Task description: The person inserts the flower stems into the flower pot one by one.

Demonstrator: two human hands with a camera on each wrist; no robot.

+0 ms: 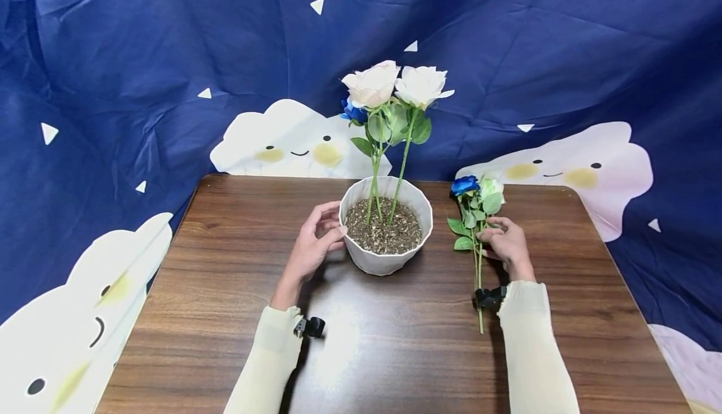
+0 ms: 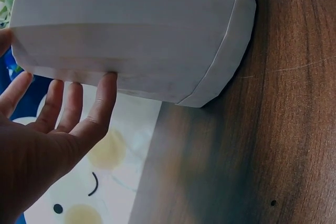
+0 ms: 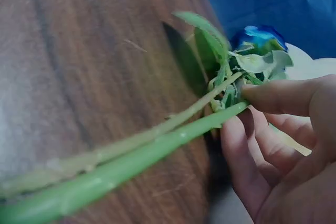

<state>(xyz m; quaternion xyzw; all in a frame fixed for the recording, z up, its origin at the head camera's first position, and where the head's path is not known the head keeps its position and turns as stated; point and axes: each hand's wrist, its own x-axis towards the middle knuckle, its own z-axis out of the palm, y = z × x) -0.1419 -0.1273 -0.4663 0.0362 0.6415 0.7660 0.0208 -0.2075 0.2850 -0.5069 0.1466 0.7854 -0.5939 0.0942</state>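
A white faceted flowerpot [image 1: 383,262] filled with brown soil stands on the table. Two white roses [image 1: 372,86] and a blue rose [image 1: 354,112] rise from it on green stems. My left hand [image 1: 317,242] is at the pot's left side, its fingertips touching the wall [image 2: 142,61], fingers spread. On the right, my right hand [image 1: 507,245] pinches the stem of a pale greenish-white rose [image 1: 492,187] between thumb and fingers. Beside that stem lies a blue rose [image 1: 465,185], its stem close along the other. The right wrist view shows both stems [image 3: 131,169] near the thumb.
The brown wooden table [image 1: 225,289] ends at a far edge before a dark blue cloth [image 1: 169,38] printed with smiling clouds and small white triangles. Each wrist wears a small black camera [image 1: 310,327]. The pot's leaves [image 1: 420,129] spread above its rim.
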